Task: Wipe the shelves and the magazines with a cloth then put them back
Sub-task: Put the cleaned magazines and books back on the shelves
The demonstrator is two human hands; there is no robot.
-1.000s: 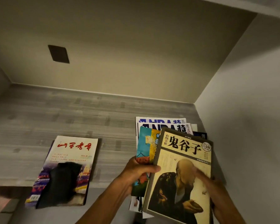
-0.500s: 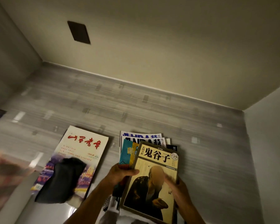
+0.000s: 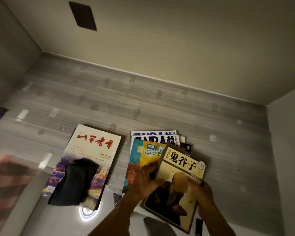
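Observation:
A tan book (image 3: 179,176) with black characters and a seated figure on its cover tops a stack of magazines (image 3: 148,147) at the front of the grey wood-grain shelf (image 3: 143,103). My left hand (image 3: 145,181) grips the book's left edge, thumb on the cover. My right hand (image 3: 201,189) holds its right edge. Further left lies a white magazine (image 3: 94,147) with red script, and a dark cloth (image 3: 75,183) rests on its lower half. Both overhang the shelf's front edge.
The shelf is boxed in by a beige back wall with a dark rectangular patch (image 3: 83,16), a grey left wall and a pale right wall (image 3: 288,150). A glossy white floor (image 3: 58,222) shows below the shelf front.
The view has drifted right and down, showing more shelf. The tan book has slid right on the stack, uncovering more of the blue and yellow magazine beneath. Both hands stay on it.

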